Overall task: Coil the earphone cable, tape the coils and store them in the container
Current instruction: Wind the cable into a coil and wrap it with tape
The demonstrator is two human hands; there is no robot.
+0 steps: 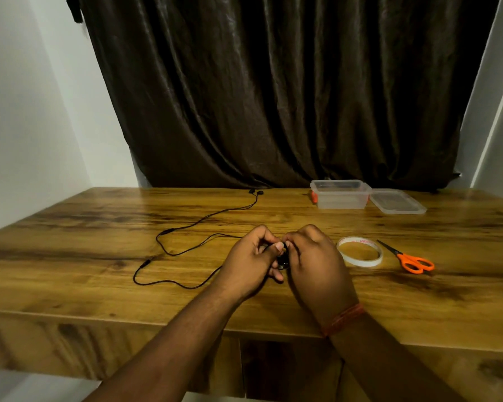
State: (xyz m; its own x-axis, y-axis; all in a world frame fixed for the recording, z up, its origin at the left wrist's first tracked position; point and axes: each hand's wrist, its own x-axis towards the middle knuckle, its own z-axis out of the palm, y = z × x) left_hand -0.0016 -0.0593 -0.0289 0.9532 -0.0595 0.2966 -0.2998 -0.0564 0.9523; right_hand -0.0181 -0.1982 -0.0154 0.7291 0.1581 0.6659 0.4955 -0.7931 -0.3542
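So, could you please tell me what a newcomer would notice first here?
Two hands, left hand and right hand, meet at table centre, pinching a black earphone cable that trails off to the left. To their right lie a tape roll and orange scissors.

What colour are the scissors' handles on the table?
Orange, with dark blades; the scissors show clearly in the head view, right of the tape roll.

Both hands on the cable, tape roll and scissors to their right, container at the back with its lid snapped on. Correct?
Not quite: in the head view the container is open, and its lid lies on the table beside it. The rest holds: left hand and right hand hold the earphone cable, with tape roll and scissors to their right.
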